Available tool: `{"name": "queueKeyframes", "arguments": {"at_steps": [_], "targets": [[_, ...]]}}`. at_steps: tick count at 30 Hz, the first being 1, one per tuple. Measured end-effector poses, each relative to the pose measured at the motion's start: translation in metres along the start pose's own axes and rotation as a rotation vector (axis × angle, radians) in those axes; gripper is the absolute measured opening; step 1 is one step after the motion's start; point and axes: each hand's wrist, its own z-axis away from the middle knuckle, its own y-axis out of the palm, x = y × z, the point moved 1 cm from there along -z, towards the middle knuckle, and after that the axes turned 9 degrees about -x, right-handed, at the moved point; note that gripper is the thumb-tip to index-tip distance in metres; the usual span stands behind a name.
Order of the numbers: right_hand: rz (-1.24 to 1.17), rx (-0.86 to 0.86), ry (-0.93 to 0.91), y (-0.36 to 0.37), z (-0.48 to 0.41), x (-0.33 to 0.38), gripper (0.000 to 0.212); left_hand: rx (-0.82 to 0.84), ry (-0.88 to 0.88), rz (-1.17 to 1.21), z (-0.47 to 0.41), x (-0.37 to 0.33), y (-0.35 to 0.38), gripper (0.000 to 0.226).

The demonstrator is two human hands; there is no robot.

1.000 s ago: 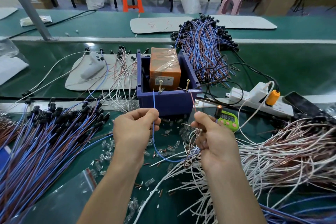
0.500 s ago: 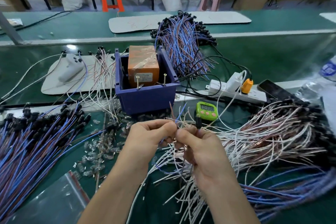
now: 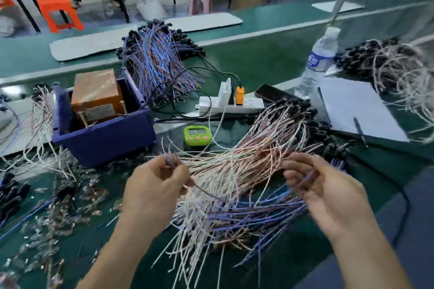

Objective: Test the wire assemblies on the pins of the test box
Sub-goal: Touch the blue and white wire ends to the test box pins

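Fingers [image 3: 175, 170]: left hand [image 3: 152, 186] pinches wire [image 3: 204, 191] | right hand [image 3: 325, 191] unclear | pile [image 3: 249, 164], timer [image 3: 196, 135] beside test box [image 3: 105, 139]

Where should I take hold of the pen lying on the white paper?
Pinch the pen at mid-barrel from above, probably: it lies flat on the white paper with its long sides bare, so a pinch can close across its narrow width.

Test box [image 3: 103, 141]: matt blue plastic. Inner orange block [image 3: 94, 94]: glossy tape wrap. Pins [image 3: 123, 108]: bare metal. Wire assemblies [image 3: 246, 166]: smooth plastic insulation. Surface [image 3: 258, 58]: matt green.
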Motion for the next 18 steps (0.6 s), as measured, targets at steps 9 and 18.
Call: {"name": "queueKeyframes", "arguments": {"at_steps": [9,18], "targets": [[0.765,-0.421,-0.429,-0.073,-0.062,0.03,0.041,0.312,0.019,-0.229,0.023,0.002,0.016,0.019],[0.879,-0.375,-0.414,-0.072,-0.078,0.025,0.035,0.168,0.225,-0.659,0.043,0.0,0.037,0.012]]}}
